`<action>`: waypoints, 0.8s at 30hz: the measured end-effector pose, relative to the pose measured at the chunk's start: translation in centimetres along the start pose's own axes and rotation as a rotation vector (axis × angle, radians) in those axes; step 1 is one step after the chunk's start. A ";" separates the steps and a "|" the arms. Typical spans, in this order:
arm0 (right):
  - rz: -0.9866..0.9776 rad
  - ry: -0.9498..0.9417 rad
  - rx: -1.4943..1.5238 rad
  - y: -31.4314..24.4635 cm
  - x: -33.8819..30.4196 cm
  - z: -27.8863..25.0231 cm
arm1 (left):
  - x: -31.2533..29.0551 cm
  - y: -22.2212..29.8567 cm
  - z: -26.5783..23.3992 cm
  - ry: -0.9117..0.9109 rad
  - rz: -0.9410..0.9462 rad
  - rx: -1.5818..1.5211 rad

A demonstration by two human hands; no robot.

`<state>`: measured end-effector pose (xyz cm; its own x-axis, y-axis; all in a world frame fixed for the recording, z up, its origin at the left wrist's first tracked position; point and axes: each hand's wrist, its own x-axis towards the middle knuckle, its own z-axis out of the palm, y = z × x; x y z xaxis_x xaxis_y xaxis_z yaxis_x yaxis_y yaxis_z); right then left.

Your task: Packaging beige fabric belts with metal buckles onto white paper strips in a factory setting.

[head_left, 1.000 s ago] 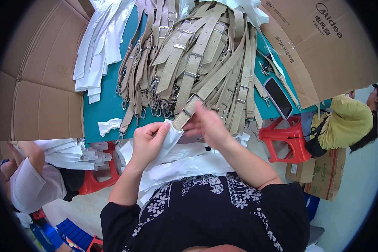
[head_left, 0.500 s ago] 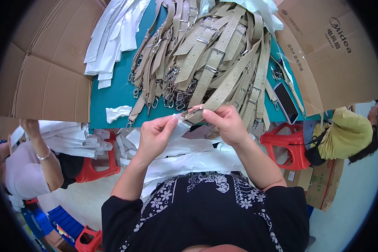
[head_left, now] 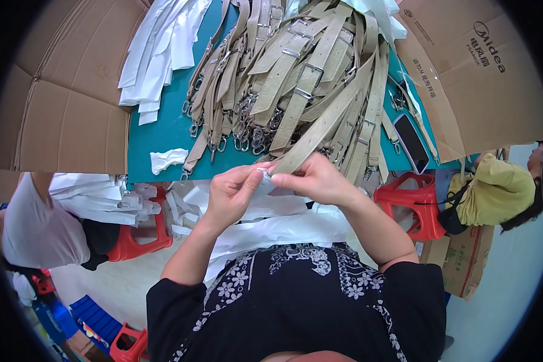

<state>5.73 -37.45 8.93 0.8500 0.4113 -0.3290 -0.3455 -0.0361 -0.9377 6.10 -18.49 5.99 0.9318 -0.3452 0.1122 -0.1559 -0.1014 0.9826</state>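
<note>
A beige strap (head_left: pixel 327 127) runs from the pile down to my hands, just off the table's near edge. My right hand (head_left: pixel 317 182) is closed on its near end, fingers curled beneath and thumb pointing left. Thumb to fingers, my left hand (head_left: pixel 234 192) pinches a small piece of white wrapping (head_left: pixel 264 178) at the strap's end. The fingertips of both hands nearly meet there, so the strap's very end is hidden. Beyond them lies a large pile of beige straps (head_left: pixel 283 120) with silver buckles and metal clasps (head_left: pixel 259 142).
White wrapping sheets (head_left: pixel 157 60) and a crumpled white scrap (head_left: pixel 168 160) lie on the green table (head_left: pixel 145 136). A phone (head_left: pixel 411 143) rests at right. Cardboard (head_left: pixel 72 90) walls both sides. White sheets (head_left: pixel 271 235) cover my lap. People sit left (head_left: pixel 45 232) and right (head_left: pixel 485 193).
My right hand has moved a little left and down, closer to my left hand. The metal buckle seen at its fingertips is now covered. The person at left has shifted an arm.
</note>
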 end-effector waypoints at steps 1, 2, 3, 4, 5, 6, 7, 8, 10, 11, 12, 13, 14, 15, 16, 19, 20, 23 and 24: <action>-0.002 -0.057 -0.038 0.6 0.2 0.0 | 0.1 -0.2 0.1 -0.008 0.063 0.026; -0.009 -0.068 -0.023 1.5 0.6 -0.2 | 0.2 -0.3 0.2 -0.016 0.125 0.052; -0.009 -0.066 -0.022 1.5 0.4 -0.1 | 0.3 -0.3 0.1 -0.017 0.125 0.052; -0.078 -0.025 -0.040 1.4 0.4 0.1 | 0.5 -0.4 -0.1 0.006 0.094 0.040; -0.146 0.017 -0.058 1.4 0.4 0.1 | 0.6 -0.5 -0.3 0.030 0.063 0.028; -0.110 0.158 0.063 1.4 0.4 0.0 | 0.7 -0.5 -0.5 0.031 0.065 0.030; -0.072 0.300 0.184 1.4 0.3 -0.3 | 0.6 -0.3 -0.5 0.046 0.045 0.023; -0.176 0.367 0.256 1.6 0.6 -0.6 | 0.5 -0.2 -0.6 0.061 0.025 0.018; -0.268 0.347 0.206 1.5 0.8 0.4 | 0.6 0.3 -0.8 0.064 0.003 -0.013; -0.267 0.329 0.151 1.4 1.1 1.6 | 0.8 0.7 -0.9 0.062 -0.019 -0.042; -0.274 0.336 0.148 1.3 1.3 2.4 | 0.8 1.0 -1.2 0.072 -0.033 -0.060; -0.282 0.275 0.090 1.1 1.6 3.2 | 0.8 1.3 -1.8 0.083 -0.047 -0.077; -0.290 0.214 0.032 0.9 1.7 3.5 | 0.9 1.8 -2.4 0.095 0.007 -0.050; -0.290 0.209 0.050 0.2 1.9 3.2 | 0.9 2.1 -3.0 0.091 0.016 -0.048; -0.229 0.211 0.234 -0.6 2.8 2.7 | 0.5 2.1 -4.0 0.119 -0.014 -0.047; -0.287 0.121 0.423 -5.2 4.9 2.0 | 0.8 4.4 -6.6 0.232 0.067 0.023; -0.340 0.028 0.410 -7.3 5.1 2.8 | 1.2 5.8 -8.1 0.296 0.123 0.038; -0.324 -0.255 0.494 -10.6 4.7 6.6 | -0.3 15.3 -13.8 0.381 0.072 0.444; -0.288 -0.344 0.590 -10.6 5.1 7.0 | -1.1 17.5 -15.3 0.370 0.097 0.539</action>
<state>10.94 -28.58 17.98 0.8002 0.5962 0.0657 -0.3659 0.5720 -0.7341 7.34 -5.57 25.32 0.9415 -0.0429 0.3344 -0.2975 -0.5721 0.7643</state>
